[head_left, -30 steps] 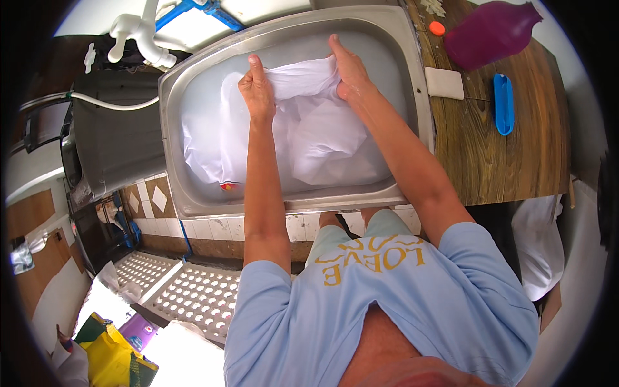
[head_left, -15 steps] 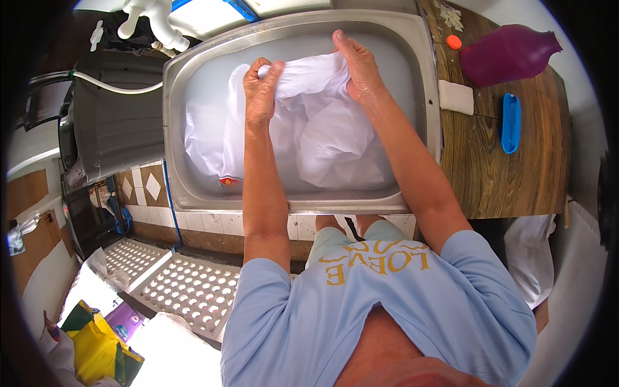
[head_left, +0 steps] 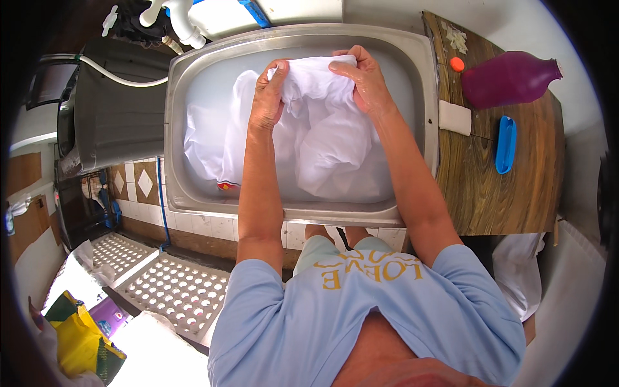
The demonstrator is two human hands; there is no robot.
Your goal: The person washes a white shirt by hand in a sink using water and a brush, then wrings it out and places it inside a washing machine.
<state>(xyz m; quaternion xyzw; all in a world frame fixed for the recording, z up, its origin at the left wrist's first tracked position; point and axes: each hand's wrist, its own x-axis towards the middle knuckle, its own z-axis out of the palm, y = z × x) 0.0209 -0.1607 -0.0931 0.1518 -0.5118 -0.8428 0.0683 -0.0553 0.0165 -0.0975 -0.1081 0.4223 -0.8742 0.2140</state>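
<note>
A wet white cloth garment (head_left: 332,138) hangs from both hands, its lower part lying in cloudy water in the metal sink (head_left: 173,129). My left hand (head_left: 267,97) is closed on one end of its upper edge, the thumb on top. My right hand (head_left: 369,80) grips the other end, thumb laid across the fabric and fingers behind it. The stretch between them is held up near the sink's far side. More white cloth (head_left: 209,142) floats at the left of the basin, with a small red and yellow patch (head_left: 227,186) at its lower edge.
Right of the sink, a wooden counter (head_left: 477,187) bears a purple bottle (head_left: 506,80), an orange cap (head_left: 457,64), a pale block (head_left: 455,117) and a blue tray-like holder (head_left: 506,145). A white tap (head_left: 184,26) juts over the far left corner. A white hose (head_left: 122,80) runs left.
My right thumb has folded down over the fabric, where it stood raised before. Both hands are a little closer together, and the cloth between them is spread flatter.
</note>
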